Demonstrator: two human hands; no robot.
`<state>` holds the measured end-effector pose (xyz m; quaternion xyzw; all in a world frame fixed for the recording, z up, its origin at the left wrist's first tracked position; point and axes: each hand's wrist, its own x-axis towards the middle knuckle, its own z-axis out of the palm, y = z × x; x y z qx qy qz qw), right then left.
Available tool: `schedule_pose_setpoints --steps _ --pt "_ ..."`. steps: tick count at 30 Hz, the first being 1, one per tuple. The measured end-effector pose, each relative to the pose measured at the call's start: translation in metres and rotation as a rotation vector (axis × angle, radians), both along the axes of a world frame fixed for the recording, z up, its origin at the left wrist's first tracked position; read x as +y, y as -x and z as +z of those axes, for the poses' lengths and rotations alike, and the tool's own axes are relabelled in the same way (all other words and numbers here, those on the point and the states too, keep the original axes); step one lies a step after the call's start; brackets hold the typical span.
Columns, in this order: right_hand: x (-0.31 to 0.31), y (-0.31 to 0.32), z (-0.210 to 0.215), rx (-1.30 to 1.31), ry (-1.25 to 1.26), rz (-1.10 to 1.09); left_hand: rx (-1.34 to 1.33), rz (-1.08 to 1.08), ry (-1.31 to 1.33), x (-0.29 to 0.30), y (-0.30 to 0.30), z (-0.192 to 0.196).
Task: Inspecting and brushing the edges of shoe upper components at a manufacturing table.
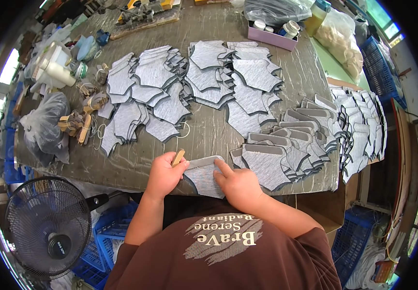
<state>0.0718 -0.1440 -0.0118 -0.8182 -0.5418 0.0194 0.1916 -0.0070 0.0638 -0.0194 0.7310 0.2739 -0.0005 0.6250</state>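
Note:
A grey heathered cut piece (203, 177), with a darker strip along its far edge, lies at the table's near edge in front of me. My left hand (164, 174) is closed around a short flat tan stick (178, 157) that looks wooden, and it touches the piece's left side. My right hand (238, 183) has its index finger at the far right corner of the piece, with the fingers bent and gripping that edge. The palm sides of both hands are hidden. Right of it lie overlapping pieces (267, 162) with dark strips along their edges.
Farther back, stacks of similar grey pieces (156, 72) fan across the table (209, 125). More pieces (364, 125) stand at the right. A purple box (272, 38) holds small jars. Tied tan bundles (76, 123) and a plastic bag (47, 123) sit left. A black fan (49, 227) stands lower left.

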Motion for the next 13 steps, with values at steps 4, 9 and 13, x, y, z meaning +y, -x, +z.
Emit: schedule_pose_setpoints --steps 4,9,13 --pt "0.0008 0.0004 -0.0026 0.003 0.033 -0.01 0.034 -0.007 -0.099 -0.0017 -0.0009 0.0044" --pt "0.0012 -0.0009 -0.0018 0.015 0.059 -0.006 -0.093 -0.099 -0.534 -0.0064 -0.0037 0.0034" --pt "-0.002 -0.0028 0.0016 -0.008 0.014 -0.03 -0.056 -0.147 -0.715 -0.0086 -0.0088 0.0051"
